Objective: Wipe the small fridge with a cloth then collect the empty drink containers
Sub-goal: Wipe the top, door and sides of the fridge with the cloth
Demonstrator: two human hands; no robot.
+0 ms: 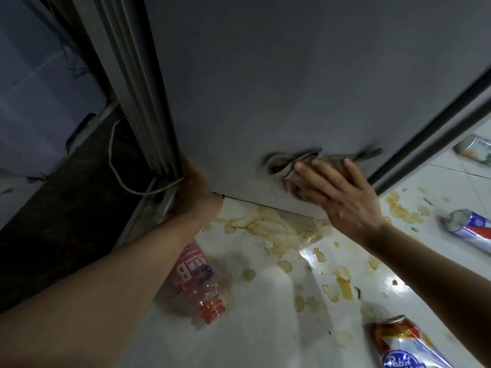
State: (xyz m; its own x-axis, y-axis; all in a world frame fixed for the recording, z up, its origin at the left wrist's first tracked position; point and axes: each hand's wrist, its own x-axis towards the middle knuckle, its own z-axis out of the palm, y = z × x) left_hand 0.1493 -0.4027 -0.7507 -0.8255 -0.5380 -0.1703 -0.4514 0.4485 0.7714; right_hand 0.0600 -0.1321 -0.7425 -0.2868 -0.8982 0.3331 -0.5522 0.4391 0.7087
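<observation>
The small fridge (265,75) fills the upper middle, its grey side panel facing me. My right hand (337,192) presses a crumpled grey-brown cloth (287,160) flat against the panel's lower part, fingers spread. My left hand (195,189) grips the fridge's lower left corner, its fingers hidden behind the edge. On the floor lie an empty red-labelled plastic bottle (196,282), a red and blue beer can (403,346), a blue and red can (470,228) and a pale can (474,148) at the far right.
The white tiled floor (265,328) carries several yellow-brown spill stains below the fridge. A white cable (114,160) loops down at the fridge's left rear corner. A dark surface and a pale container (39,102) stand at the left.
</observation>
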